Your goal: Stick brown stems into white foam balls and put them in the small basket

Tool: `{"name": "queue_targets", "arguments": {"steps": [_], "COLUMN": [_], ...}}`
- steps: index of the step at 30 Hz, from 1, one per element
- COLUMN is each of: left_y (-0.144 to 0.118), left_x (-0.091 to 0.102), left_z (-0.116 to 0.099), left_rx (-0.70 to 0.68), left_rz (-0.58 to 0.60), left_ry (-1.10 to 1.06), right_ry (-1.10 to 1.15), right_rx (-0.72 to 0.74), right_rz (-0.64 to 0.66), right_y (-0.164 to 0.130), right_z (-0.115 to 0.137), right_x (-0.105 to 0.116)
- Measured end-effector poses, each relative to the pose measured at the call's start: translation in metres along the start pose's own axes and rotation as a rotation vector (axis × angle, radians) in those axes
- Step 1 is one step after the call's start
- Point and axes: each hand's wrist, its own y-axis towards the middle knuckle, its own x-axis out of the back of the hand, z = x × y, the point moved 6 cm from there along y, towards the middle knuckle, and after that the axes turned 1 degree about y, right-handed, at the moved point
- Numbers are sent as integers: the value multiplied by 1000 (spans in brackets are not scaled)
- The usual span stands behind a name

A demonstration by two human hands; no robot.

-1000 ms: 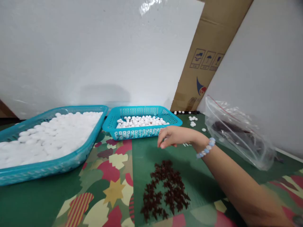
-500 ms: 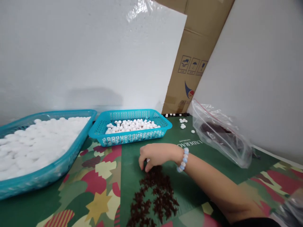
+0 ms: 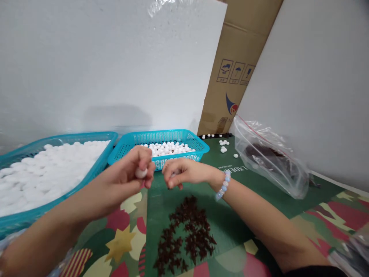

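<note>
Compared with half a second ago, I now see through my head camera that the left hand has come into view from the lower left, while the right hand has risen off the far edge of the brown pieces. The left forearm slants upward, and this hand is closed around a white ball, which it pinches between the thumb and the bent fingers. The right hand, with a beaded bracelet on its wrist, hangs palm down with curled fingers, just beside the left one but apart from it; whether it grips something small, I cannot tell. Both hands are above the table, in front of the small blue basket. The held ball is round, smooth and plain white, partly covered by the fingers. The brown pieces are dark, pointed like little stars, and they lie in a loose pile on the green part of the table cover, nearer to me than the hands. More white balls lie in the small basket.
</note>
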Motion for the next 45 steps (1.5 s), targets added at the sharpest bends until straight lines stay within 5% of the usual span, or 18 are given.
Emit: {"name": "queue_targets", "arguments": {"steps": [5,23,31,45], "left_y": [10,3,-2,-3], "left_x": [-9,-7,-12,-11], "left_z": [6,-12,-25,-32], "left_rx": [155,-26,-75,-206], "left_rz": [38,-3,132,185], "left_ry": [-434,-656,-711,-747], "right_ry": [181,251,189,195], "right_rx": [186,320,406,591], "right_rz": [-282,-610,-579,-563], "right_y": [-5,-17,-22,-25], "right_z": [20,26,44,52], "right_x": [11,0,-11,-20]}}
